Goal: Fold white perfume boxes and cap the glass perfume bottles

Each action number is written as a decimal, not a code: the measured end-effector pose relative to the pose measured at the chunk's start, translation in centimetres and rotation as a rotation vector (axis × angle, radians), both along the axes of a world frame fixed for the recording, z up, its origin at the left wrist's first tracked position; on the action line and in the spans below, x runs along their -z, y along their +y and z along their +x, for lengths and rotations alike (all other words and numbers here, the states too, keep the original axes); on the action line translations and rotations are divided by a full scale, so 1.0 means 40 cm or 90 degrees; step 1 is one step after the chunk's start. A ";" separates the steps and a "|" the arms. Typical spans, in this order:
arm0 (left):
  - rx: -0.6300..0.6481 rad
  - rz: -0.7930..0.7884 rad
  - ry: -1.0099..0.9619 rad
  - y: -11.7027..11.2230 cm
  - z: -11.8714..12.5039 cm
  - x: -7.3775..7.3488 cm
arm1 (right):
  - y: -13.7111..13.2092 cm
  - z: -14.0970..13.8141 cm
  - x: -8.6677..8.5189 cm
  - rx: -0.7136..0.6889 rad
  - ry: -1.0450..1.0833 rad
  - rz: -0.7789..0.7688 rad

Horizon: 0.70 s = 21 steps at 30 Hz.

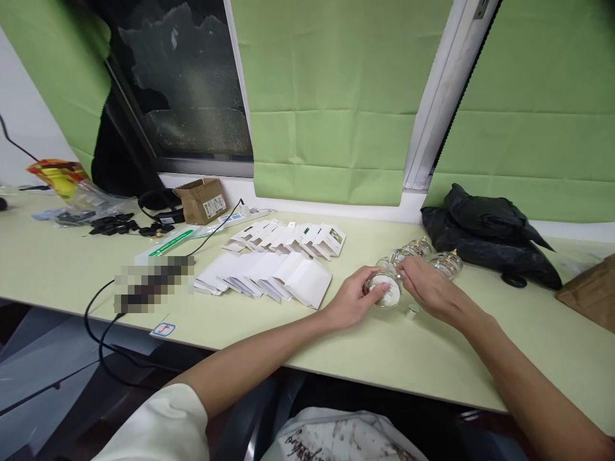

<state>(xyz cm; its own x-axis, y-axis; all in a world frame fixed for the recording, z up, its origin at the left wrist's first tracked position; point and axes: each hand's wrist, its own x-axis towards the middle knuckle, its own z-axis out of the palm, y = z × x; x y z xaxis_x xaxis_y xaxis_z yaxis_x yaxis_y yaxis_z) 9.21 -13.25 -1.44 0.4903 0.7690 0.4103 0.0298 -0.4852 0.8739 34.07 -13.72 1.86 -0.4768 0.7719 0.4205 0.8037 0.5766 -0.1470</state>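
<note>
My left hand [355, 298] is wrapped round a clear, round glass ornament [385, 291], its thumb lying across a white disc on the near face. On the ornament's right side, my right hand [425, 285] has its fingers closed together; what they pinch is hidden. Just below the hands, a small silvery cylinder [412, 312] stands on the table. Beyond them sit more clear glass ornaments [446, 263] with gold-coloured tops, partly covered by my right hand.
Folded white paper sleeves [302, 278] and small printed cards [331, 240] lie in rows left of my hands. Black plastic bags [485, 234] rest at the back right, near a brown box [590, 294]. An open cardboard box [200, 202] and cables occupy the left side.
</note>
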 end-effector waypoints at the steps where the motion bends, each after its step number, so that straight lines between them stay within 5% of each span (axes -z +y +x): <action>1: -0.006 0.003 0.005 0.002 -0.003 0.001 | 0.002 0.023 -0.007 0.037 0.010 0.007; 5: -0.051 -0.022 -0.019 0.012 -0.001 0.009 | -0.003 0.092 -0.044 0.204 0.098 0.070; 10: -0.096 -0.014 -0.033 0.024 0.010 0.023 | -0.024 0.031 -0.047 0.078 0.165 0.014; 16: -0.145 -0.011 0.004 0.053 -0.008 0.043 | -0.059 -0.009 -0.004 0.088 0.225 -0.121; 21: -0.151 0.013 0.013 0.066 -0.010 0.044 | -0.107 -0.044 0.029 0.021 0.124 -0.154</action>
<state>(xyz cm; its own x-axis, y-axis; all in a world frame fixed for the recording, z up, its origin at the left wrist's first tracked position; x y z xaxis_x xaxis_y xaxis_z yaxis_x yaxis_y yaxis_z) 8.82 -10.61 -3.22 0.3058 0.8553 0.4183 0.1623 -0.4798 0.8623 32.32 -18.01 0.71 -0.3780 0.8745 0.3040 0.7649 0.4800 -0.4296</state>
